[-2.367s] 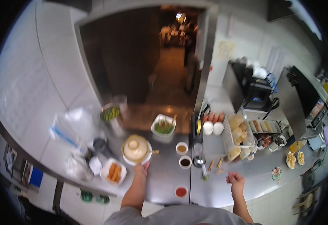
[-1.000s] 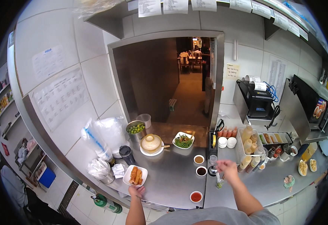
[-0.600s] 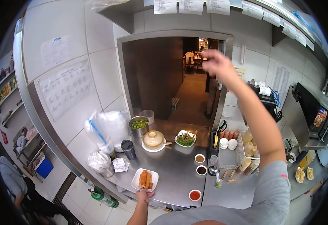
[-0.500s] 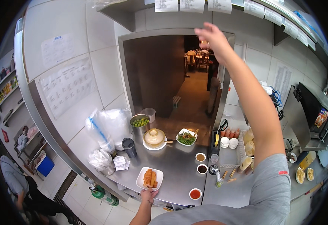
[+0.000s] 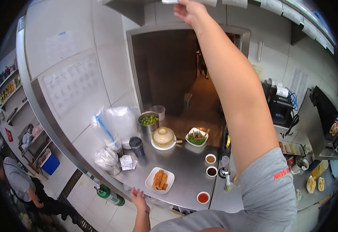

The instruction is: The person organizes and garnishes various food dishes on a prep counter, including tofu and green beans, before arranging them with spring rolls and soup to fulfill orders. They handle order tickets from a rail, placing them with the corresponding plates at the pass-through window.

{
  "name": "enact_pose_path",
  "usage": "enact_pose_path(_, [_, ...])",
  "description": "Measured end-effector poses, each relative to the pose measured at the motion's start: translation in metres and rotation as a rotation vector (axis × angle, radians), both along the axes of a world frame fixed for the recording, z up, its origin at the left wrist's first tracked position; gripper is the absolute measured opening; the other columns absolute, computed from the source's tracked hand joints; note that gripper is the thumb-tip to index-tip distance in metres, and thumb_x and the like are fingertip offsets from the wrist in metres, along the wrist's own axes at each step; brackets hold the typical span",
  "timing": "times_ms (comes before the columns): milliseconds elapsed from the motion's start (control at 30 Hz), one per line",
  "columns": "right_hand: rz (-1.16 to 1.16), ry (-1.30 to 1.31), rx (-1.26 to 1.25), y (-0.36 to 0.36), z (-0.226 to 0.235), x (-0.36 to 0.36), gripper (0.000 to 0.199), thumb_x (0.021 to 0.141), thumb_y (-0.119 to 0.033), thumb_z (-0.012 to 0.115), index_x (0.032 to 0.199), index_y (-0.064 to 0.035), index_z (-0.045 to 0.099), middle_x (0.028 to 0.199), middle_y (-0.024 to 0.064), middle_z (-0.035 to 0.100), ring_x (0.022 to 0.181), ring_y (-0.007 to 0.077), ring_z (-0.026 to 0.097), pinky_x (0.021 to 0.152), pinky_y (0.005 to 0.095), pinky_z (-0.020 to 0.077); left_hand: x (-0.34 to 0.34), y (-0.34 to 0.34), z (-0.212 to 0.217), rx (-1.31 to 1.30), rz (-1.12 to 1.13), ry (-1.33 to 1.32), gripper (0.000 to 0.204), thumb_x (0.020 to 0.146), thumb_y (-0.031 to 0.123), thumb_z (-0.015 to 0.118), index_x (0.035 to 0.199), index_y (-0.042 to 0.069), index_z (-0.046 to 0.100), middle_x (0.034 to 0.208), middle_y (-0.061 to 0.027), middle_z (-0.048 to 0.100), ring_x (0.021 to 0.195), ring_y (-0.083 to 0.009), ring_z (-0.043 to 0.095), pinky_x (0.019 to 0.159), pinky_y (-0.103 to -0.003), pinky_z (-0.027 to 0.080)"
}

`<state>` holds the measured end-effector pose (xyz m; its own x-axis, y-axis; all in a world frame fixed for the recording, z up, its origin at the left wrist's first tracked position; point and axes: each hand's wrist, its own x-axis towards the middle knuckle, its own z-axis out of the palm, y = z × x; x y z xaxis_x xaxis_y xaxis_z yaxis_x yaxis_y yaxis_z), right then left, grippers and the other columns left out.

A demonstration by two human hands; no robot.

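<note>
My right hand [image 5: 192, 13] is raised to the overhead shelf edge, its thumb at a white paper slip [image 5: 169, 1]; the other fingers hang loosely below. It seems to pinch the slip, though the top of the frame cuts off the contact. My left hand [image 5: 139, 199] is low by the counter's front edge, empty, fingers apart. Just beyond it, a square white plate [image 5: 149, 184] carries golden fried rolls [image 5: 160, 180]. Farther back are a lidded clay pot [image 5: 164, 136] on a white plate and a square white dish of green beans [image 5: 196, 138].
Small sauce bowls [image 5: 203, 198] line the steel counter's right part. A dark tumbler [image 5: 136, 146], plastic bags [image 5: 120, 123] and a steel pot of small green citrus [image 5: 149, 121] stand at left and back. Another person [image 5: 20, 179] stands at far left. A green cylinder [image 5: 109, 195] is below the counter.
My left hand has left the plate's edge and moved down-left, fingers spreading. The right hand has moved up and left to the paper slip. The whole view has shifted slightly.
</note>
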<state>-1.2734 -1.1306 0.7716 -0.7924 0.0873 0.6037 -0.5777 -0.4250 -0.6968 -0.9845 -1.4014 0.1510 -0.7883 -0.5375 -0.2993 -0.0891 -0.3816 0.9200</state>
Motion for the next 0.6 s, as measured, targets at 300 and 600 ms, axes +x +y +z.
enact_pose_path(300, [0.028,0.077,0.836,0.034,-0.264,0.248,0.038,0.08,-0.014,0.067,0.111,0.0038,0.053,0.101,0.0172,0.061,0.089,0.0228,0.061,0.076,0.0327,0.0519,0.01,0.017,0.059,-0.333,-0.143,0.272,0.038,0.091,0.011,0.053,0.125,-0.002,0.044,0.118,-0.0116,0.053,0.104,-0.0176,0.053,0.09,-0.032,0.043])
enact_pose_path(600, [-0.729,-1.258,0.165,0.267,-0.61,0.454,0.015,0.077,0.0,0.064,0.093,0.0007,0.062,0.076,0.0074,0.065,0.065,0.0115,0.061,0.057,0.0239,0.0459,0.046,0.258,0.025,-0.692,-1.102,0.562,0.023,0.084,0.001,0.056,0.106,0.004,0.059,0.104,-0.0118,0.059,0.102,-0.0256,0.056,0.088,-0.034,0.044])
